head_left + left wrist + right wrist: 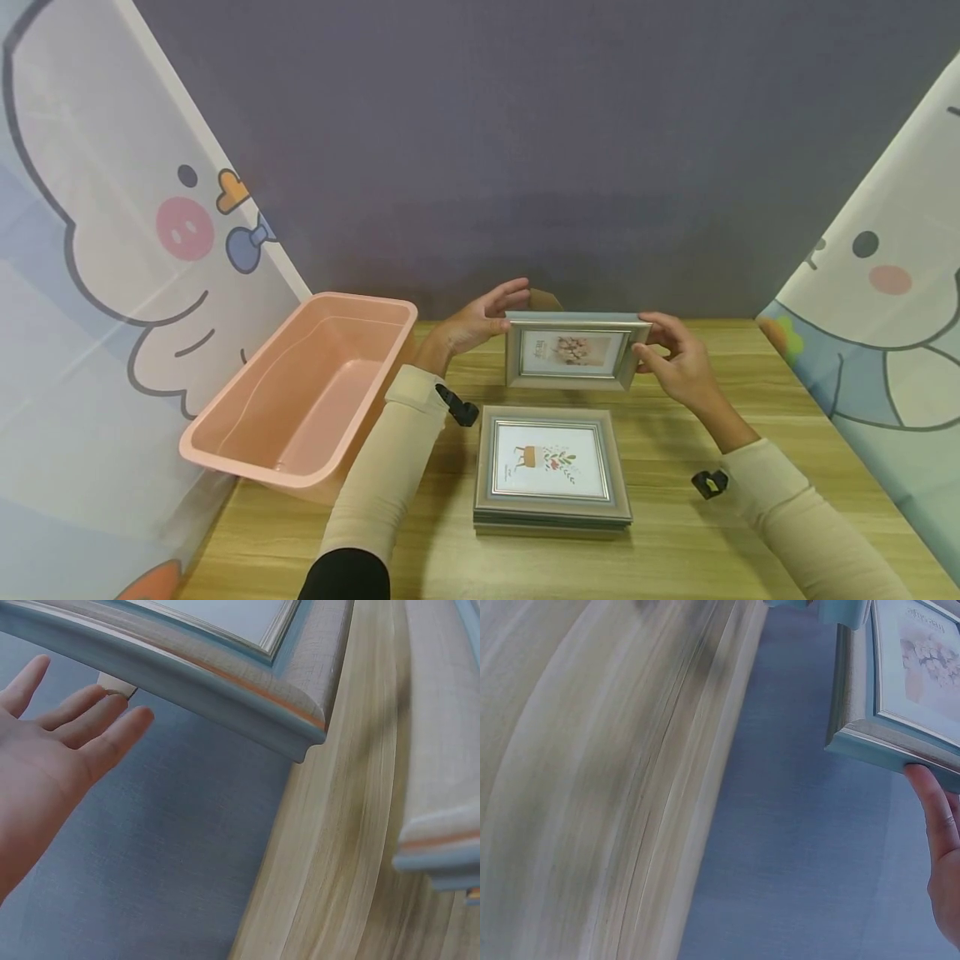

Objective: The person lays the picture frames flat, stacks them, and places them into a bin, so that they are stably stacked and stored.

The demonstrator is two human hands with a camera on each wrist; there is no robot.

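Note:
A picture frame [577,351] with a floral print is held up, tilted, above the far part of the table. My right hand [678,367] grips its right edge, thumb on the front and fingers behind. My left hand [480,321] is at its left edge with fingers stretched out; in the left wrist view those fingers [124,735] are straight and not wrapped round the frame. A beige flap [544,300] sticks out behind the held frame. Nearer me lies a stack of picture frames, the top frame [551,460] showing a plant drawing.
A pink plastic basin [292,392] stands left of the stack, beside my left forearm. The wooden table [675,533] ends at a grey back wall [525,150]. Cartoon-printed panels [97,208] rise on both sides.

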